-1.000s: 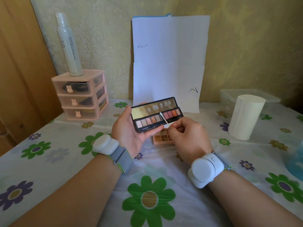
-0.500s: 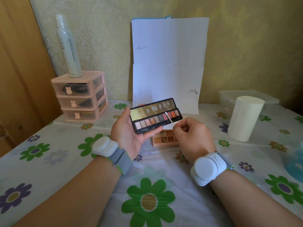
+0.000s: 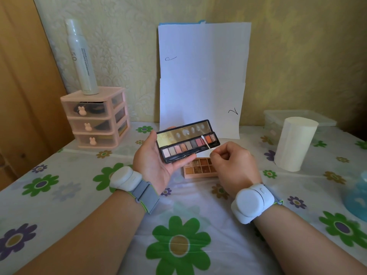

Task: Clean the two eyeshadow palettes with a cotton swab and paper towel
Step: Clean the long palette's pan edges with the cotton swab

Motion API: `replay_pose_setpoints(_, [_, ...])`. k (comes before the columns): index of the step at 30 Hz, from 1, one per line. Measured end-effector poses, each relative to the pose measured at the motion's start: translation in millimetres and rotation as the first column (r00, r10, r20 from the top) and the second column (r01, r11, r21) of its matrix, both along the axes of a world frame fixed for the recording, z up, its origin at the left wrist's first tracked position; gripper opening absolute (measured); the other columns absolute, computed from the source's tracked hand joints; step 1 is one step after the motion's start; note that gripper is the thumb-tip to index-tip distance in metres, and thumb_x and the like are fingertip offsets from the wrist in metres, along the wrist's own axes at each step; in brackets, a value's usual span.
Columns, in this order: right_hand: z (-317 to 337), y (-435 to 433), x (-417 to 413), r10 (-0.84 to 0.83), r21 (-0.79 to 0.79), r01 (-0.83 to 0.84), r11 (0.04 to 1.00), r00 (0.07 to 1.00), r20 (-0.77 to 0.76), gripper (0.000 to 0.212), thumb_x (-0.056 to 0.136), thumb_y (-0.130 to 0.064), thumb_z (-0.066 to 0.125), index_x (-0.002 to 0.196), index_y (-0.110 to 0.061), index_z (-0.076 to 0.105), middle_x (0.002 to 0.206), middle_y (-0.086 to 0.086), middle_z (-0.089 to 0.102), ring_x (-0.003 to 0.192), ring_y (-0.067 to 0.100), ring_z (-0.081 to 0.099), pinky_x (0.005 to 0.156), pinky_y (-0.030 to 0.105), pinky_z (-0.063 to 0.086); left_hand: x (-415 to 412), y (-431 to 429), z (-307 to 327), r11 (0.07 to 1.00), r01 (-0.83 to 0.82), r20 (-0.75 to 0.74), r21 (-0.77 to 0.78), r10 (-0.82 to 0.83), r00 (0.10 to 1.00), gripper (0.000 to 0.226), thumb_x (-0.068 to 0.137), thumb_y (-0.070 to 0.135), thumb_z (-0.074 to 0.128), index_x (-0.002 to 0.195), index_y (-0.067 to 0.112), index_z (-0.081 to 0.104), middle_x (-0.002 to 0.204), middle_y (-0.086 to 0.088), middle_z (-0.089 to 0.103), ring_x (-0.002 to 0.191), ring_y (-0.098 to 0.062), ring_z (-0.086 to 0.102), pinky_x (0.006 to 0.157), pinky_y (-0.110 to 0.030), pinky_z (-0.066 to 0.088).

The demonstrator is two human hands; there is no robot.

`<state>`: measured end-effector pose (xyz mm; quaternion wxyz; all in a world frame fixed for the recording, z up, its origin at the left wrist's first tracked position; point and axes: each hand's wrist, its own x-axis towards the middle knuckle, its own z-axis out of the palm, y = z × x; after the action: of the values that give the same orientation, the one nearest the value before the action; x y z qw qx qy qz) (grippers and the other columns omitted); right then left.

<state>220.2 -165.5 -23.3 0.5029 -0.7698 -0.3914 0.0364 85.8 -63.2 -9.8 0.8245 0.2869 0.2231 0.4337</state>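
My left hand [image 3: 154,161] holds an open black eyeshadow palette [image 3: 183,148] above the table, thumb on its front edge, its mirrored lid tilted back. My right hand [image 3: 231,165] pinches a white cotton swab [image 3: 206,143]; the swab's tip rests near the pink and orange pans at the palette's right end. A second, peach-coloured palette [image 3: 199,168] with brown pans lies open on the table beneath my hands, partly hidden by the right hand. A white paper towel roll [image 3: 294,144] stands upright at the right.
A pink three-drawer organiser [image 3: 96,118] with a white spray bottle [image 3: 80,56] on top sits at the back left. White paper sheets [image 3: 202,76] lean against the wall. A clear plastic box [image 3: 276,122] is behind the roll. A blue object [image 3: 357,197] shows at the right edge.
The swab tip has moved rightward along the row of pans, from about the middle to the right end. My right hand shifted right with it. The left hand keeps the palette steady.
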Motion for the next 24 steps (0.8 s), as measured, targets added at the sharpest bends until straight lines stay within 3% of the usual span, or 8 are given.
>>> replay_pose_setpoints(7, [-2, 2, -1, 0.004, 0.006, -0.004, 1.000, 1.000, 0.019, 0.010, 0.087, -0.025, 0.060, 0.079, -0.024, 0.066, 0.069, -0.008, 0.066, 0.072, 0.013, 0.061, 0.064, 0.028, 0.049, -1, 2, -2, 1.000, 0.010, 0.006, 0.012, -0.010, 1.000, 0.051, 0.108, 0.042, 0.040, 0.137, 0.005, 0.059, 0.121, -0.021, 0.073, 0.096, -0.046, 0.073, 0.062, -0.060, 0.061])
replay_pose_setpoints(15, [-2, 1, -2, 0.033, 0.009, -0.033, 0.999, 0.999, 0.006, 0.010, 0.088, -0.024, 0.061, 0.080, -0.024, 0.067, 0.068, -0.008, 0.065, 0.070, 0.010, 0.059, 0.064, 0.026, 0.048, -2, 3, -2, 1.000, 0.009, -0.001, 0.022, -0.009, 1.000, 0.051, 0.108, 0.043, 0.039, 0.135, 0.005, 0.060, 0.112, -0.020, 0.076, 0.095, -0.044, 0.074, 0.063, -0.059, 0.062])
replay_pose_setpoints(20, [-1, 1, 1, 0.002, -0.004, -0.002, 1.000, 1.000, 0.005, 0.010, 0.088, -0.025, 0.060, 0.080, -0.025, 0.067, 0.070, -0.008, 0.067, 0.072, 0.011, 0.061, 0.064, 0.028, 0.051, -1, 2, -2, 1.000, -0.003, 0.010, 0.020, 0.003, 1.000, 0.045, 0.108, 0.042, 0.039, 0.122, 0.008, 0.065, 0.102, -0.016, 0.079, 0.092, -0.044, 0.075, 0.065, -0.063, 0.061])
replay_pose_setpoints(24, [1, -1, 7, -0.030, 0.007, 0.030, 1.000, 0.999, -0.011, 0.011, 0.088, -0.025, 0.059, 0.080, -0.024, 0.067, 0.070, -0.008, 0.067, 0.072, 0.011, 0.062, 0.063, 0.027, 0.051, -1, 1, -2, 1.000, 0.008, 0.000, 0.005, -0.008, 1.000, 0.049, 0.108, 0.043, 0.040, 0.131, 0.006, 0.062, 0.115, -0.020, 0.075, 0.096, -0.046, 0.073, 0.062, -0.060, 0.061])
